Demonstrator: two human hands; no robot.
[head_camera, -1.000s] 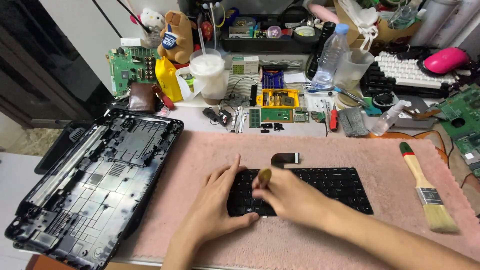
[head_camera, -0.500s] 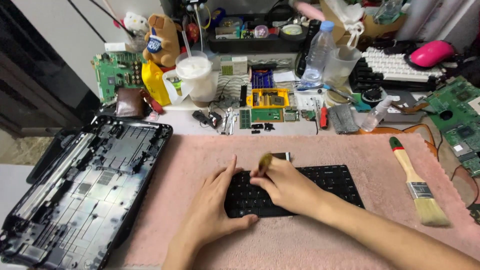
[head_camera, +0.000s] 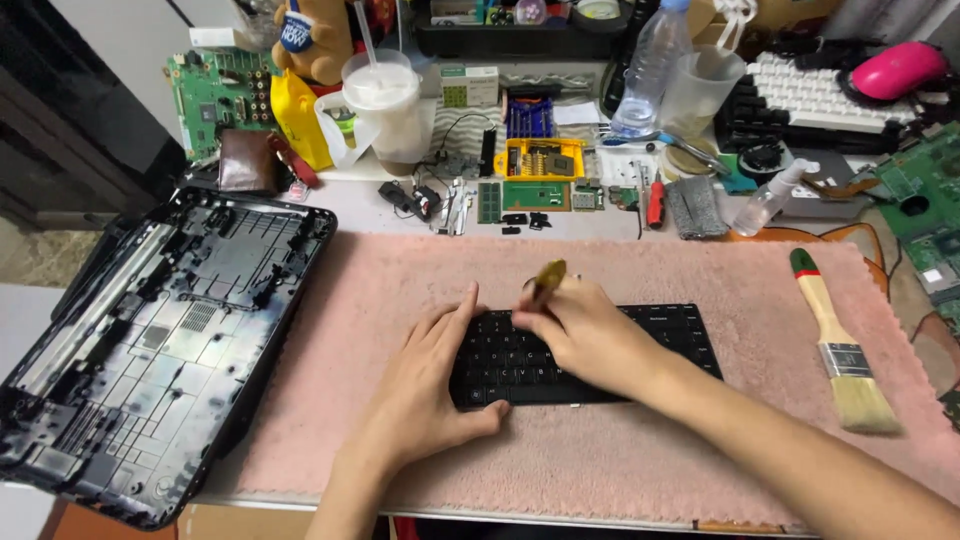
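Black keyboard (head_camera: 590, 355) lying flat on a pink mat (head_camera: 650, 450), near its middle. Left hand (head_camera: 430, 385) open, palm down, pressing the keyboard's left end, fingers spread. Right hand (head_camera: 590, 335) closed around a small brownish tool (head_camera: 546, 280), tip down over the keys. Paintbrush (head_camera: 840, 345) well apart on the right; black plastic case shell (head_camera: 150, 340) on the left.

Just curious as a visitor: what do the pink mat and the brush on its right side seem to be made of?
The fluffy pink mat looks like soft plush fabric, judging by its fuzzy pile. The paintbrush with the pale handle seems wooden, given its light matt tone, with a shiny metal band and pale bristles, likely natural or synthetic.
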